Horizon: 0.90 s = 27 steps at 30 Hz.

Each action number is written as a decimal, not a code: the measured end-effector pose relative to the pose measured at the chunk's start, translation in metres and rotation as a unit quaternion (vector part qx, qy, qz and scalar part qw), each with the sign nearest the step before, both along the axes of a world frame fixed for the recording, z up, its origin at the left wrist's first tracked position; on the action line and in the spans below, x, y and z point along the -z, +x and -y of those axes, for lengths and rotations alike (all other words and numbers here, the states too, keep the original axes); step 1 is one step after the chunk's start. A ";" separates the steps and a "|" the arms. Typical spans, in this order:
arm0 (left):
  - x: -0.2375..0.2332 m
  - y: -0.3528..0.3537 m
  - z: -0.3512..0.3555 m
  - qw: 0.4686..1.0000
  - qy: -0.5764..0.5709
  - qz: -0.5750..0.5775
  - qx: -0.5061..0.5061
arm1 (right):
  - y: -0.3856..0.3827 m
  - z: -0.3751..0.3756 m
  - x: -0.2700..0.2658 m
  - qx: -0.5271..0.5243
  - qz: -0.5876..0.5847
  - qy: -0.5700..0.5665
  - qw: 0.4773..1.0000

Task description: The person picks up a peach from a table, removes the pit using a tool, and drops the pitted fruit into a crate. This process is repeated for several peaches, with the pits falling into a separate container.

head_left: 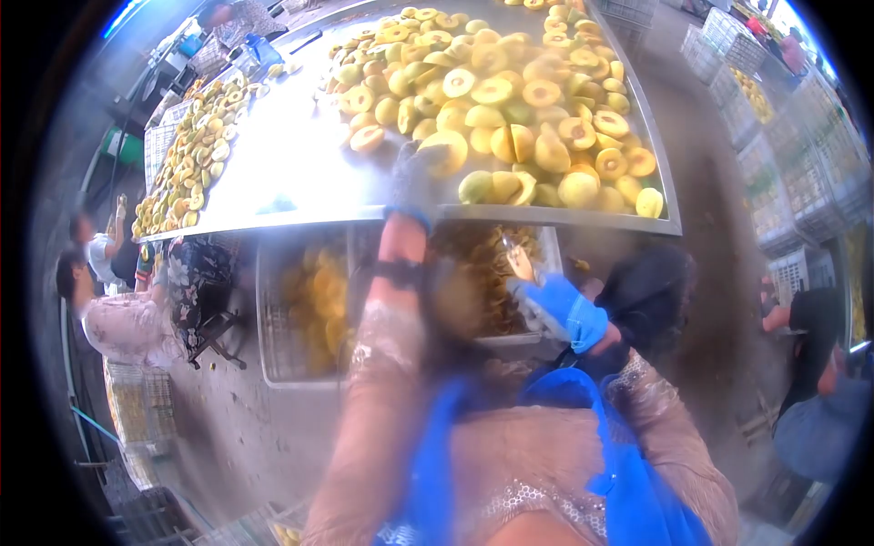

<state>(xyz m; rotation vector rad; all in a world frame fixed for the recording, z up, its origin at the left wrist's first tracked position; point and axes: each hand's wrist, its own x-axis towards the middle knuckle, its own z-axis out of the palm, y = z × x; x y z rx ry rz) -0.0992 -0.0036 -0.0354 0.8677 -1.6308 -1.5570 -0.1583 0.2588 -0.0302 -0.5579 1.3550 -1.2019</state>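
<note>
My left hand (pixel 414 173), in a grey glove, stretches over the near edge of the metal table (pixel 346 216). Its blurred fingers close on a yellow peach half (pixel 444 153), beside the pile of halved peaches (pixel 492 91). Lower down, my right hand (pixel 560 305) wears a blue glove with a bare fingertip showing. It grips a small metal tool (pixel 508 242), whose exact shape is too small to make out. Under that tool lies a crate (pixel 549 246) of brownish fruit scraps, partly hidden by the table edge and my arms.
A grey crate (pixel 273 378) holding yellow fruit pieces stands left below the table. More fruit halves (pixel 205 146) lie along the table's left side. Seated co-workers (pixel 127 323) are at the left, another person (pixel 819 409) at the right. Stacked crates (pixel 774 173) line the right side.
</note>
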 end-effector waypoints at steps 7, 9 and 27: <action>0.018 0.020 -0.052 0.989 0.025 -0.134 -0.055 | 0.019 0.009 -0.050 0.016 -0.003 -0.002 1.000; 0.020 0.027 -0.062 0.984 0.057 -0.164 -0.041 | 0.022 0.010 -0.048 0.009 -0.016 -0.022 1.000; 0.007 0.051 -0.128 0.985 -0.142 -0.072 -0.070 | 0.041 0.000 -0.050 -0.038 -0.098 -0.110 0.988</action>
